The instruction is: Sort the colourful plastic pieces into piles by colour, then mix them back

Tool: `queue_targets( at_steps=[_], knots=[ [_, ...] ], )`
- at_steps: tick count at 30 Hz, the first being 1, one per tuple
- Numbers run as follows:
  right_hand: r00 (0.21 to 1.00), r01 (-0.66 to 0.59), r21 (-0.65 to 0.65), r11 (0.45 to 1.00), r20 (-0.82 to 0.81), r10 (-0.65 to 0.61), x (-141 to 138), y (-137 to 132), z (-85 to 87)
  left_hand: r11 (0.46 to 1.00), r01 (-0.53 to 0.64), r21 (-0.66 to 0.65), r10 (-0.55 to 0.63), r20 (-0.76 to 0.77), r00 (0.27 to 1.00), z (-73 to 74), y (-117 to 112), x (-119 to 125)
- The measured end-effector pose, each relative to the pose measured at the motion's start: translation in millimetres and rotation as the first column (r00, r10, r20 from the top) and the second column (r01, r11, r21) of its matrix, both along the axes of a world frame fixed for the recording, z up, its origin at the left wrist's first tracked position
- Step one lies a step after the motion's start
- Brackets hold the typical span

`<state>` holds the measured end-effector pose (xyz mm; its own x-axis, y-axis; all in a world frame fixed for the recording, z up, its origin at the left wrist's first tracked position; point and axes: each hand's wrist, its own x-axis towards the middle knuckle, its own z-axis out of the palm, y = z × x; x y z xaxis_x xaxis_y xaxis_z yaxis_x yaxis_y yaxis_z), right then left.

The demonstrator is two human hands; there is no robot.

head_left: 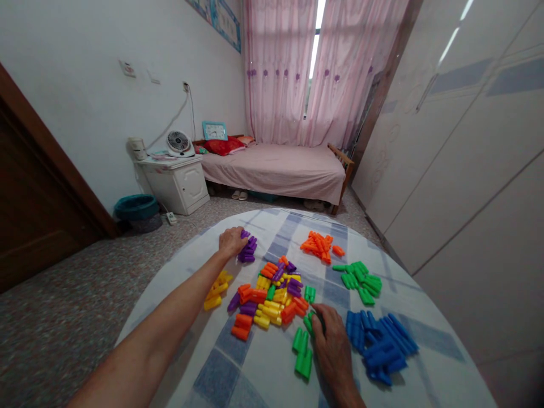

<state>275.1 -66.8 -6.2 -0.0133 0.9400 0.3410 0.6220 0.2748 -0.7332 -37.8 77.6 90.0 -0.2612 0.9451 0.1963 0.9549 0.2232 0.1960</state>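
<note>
My left hand [233,242] reaches to the far left of the table, its fingers curled at a small pile of purple plastic pieces [247,252] and closed on a purple one. Near the front, my right hand [334,343] has thumb and fingers closed round a green bullet-shaped plastic piece [309,324], partly hidden by the hand. Just left of it lie more green pieces [303,357]. Between the hands spreads a mixed heap [272,294] of orange, yellow, purple and green pieces. Yellow pieces [217,290] lie beside my left forearm.
Blue pieces [385,345] are piled right of my right hand, with a green pile [360,280] and an orange pile [318,246] farther back. A checked cloth [221,362] covers the rounded table. Beyond stand a bed [276,167], a white cabinet [181,184] and a bin [136,208].
</note>
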Motion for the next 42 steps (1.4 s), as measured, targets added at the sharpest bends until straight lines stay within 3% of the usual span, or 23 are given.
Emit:
queue_targets(
  at_steps=[3, 7, 13, 17, 20, 23, 27, 29, 33, 42],
  knots=[
    [1.000, 0.000, -0.005, 1.000, -0.003, 0.000, 0, 0, -0.4, 0.998, -0.013, -0.058, 0.015, 0.031, 0.999, -12.2, 4, -15],
    [1.000, -0.013, -0.008, 1.000, 0.005, 0.013, 1, -2, 2.1, 0.989, 0.067, -0.133, -0.054, 0.094, 0.994, -23.5, 6, -15],
    [1.000, -0.016, 0.004, 1.000, 0.012, 0.016, 0, -1, 3.6, 0.981, 0.193, 0.009, -0.193, 0.049, 0.980, -10.9, -10, 12],
    [1.000, -0.015, 0.018, 1.000, 0.017, 0.014, -1, -2, 3.4, 0.886, 0.462, 0.020, -0.463, 0.051, 0.885, 1.4, -32, 51],
    [1.000, -0.009, 0.036, 0.999, 0.017, 0.009, -1, -2, 5.4, 0.784, 0.611, -0.108, -0.608, 0.064, 0.792, 3.9, -44, 75],
    [1.000, -0.004, 0.049, 0.999, 0.024, 0.003, -2, -3, 7.9, 0.791, 0.573, -0.214, -0.561, 0.118, 0.819, 1.4, -47, 85],
    [0.999, 0.000, 0.049, 0.999, 0.032, -0.002, -3, -3, 9.1, 0.791, 0.567, -0.231, -0.523, 0.226, 0.822, -7.2, -44, 86],
    [1.000, -0.001, 0.041, 0.999, 0.031, -0.001, -3, -3, 9.4, 0.780, 0.596, -0.190, -0.535, 0.293, 0.793, -13.0, -43, 86],
    [1.000, -0.004, 0.031, 1.000, 0.026, 0.003, -4, -3, 11.2, 0.808, 0.584, -0.071, -0.513, 0.403, 0.758, -21.0, -43, 87],
    [1.000, -0.007, 0.030, 1.000, 0.024, 0.007, -2, -2, 7.4, 0.859, 0.506, 0.076, -0.485, 0.440, 0.756, -17.1, -51, 97]
  ],
)
